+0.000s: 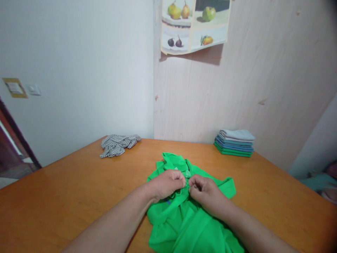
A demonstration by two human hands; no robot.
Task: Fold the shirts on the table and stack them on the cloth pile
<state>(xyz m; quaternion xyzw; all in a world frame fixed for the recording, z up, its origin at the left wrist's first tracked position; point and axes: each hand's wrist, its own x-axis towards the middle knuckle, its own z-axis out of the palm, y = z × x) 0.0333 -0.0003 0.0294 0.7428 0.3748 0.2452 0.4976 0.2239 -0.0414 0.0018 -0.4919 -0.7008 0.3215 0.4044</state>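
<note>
A soft, crumpled green shirt (184, 214) lies on the smooth orange wooden desk (65, 196). The left hand (168, 183) and right hand (204, 189), close together, each pinch its collar. A rumpled striped cloth (117, 144) and a neat stack of folded clothes (235, 142) sit by the pale walls.

Your left hand (168, 183) and right hand (202, 189) pinch the crumpled green shirt (189, 221), which covers the near middle of the table (65, 189), so any pass there runs over cloth. To your left the wood lies bare and wide, blocked only at the far corner by the striped cloth (117, 144). To your right it is bare up to the stack of folded clothes (235, 142), which sits against the wall (263, 88) that closes the far edge.
</note>
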